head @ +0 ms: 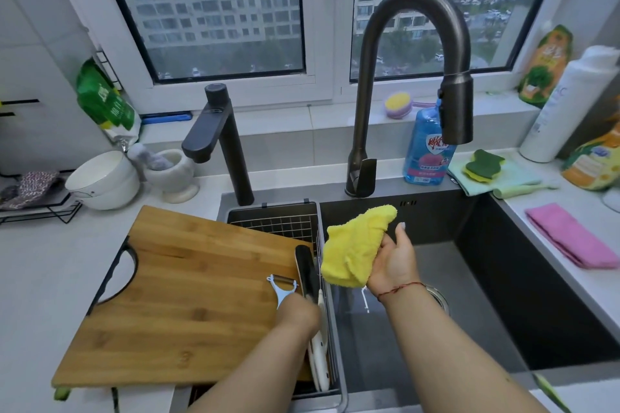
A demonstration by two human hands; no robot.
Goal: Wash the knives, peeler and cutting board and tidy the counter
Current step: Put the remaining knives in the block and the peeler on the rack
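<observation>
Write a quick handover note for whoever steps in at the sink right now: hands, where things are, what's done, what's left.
Left hand grips the peeler and a dark-handled knife at the cutting board edge.
Right hand holds the yellow cloth over the sink.
Board lies across counter and drain basket.
Faucet shows no water; washing looks unstarted.
Left: wash everything, tidy counter.

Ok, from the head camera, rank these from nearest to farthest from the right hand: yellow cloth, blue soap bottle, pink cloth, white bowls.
1. Yellow cloth: held in the right hand.
2. Blue soap bottle: behind the sink.
3. Pink cloth: right counter.
4. White bowls: far left counter.
</observation>
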